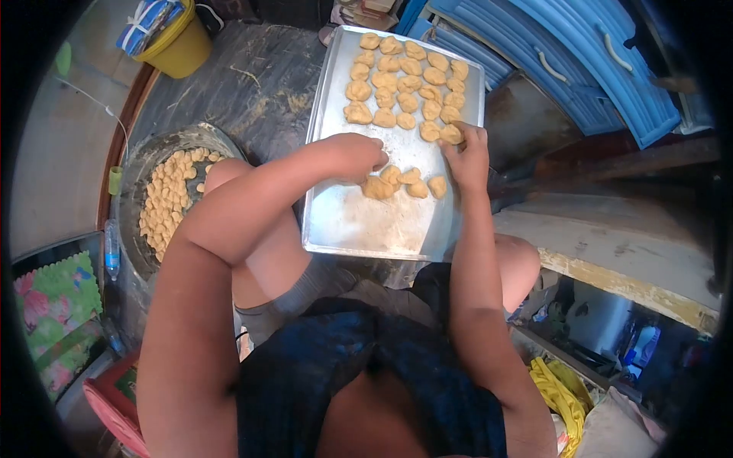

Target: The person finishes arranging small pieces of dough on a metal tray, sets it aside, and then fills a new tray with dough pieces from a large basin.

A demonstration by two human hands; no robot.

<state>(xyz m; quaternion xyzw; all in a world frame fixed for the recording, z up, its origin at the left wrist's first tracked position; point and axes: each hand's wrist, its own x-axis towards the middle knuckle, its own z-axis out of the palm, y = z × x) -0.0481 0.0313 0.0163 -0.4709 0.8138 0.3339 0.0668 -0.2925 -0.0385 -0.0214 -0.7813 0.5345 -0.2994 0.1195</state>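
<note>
A metal tray (pixel 343 221) lies across my knees, its far part covered with rows of yellowish dough pieces (pixel 384 117). My right hand (pixel 467 156) reaches over the tray's right edge, its fingertips at a dough piece (pixel 451 134) at the right end of the nearest row. Over the left part of the tray is my left hand (pixel 360 156), fingers curled; whether anything is inside them is hidden. Just below it sits a loose group of several dough pieces (pixel 378 188), some touching each other.
To the left, a round basin (pixel 130 206) holds many small dough pieces. A yellow bucket (pixel 179 49) stands at the upper left, and a plastic bottle (pixel 112 252) at the far left. Blue shutters (pixel 565 69) are at the upper right, above a wooden ledge (pixel 611 244).
</note>
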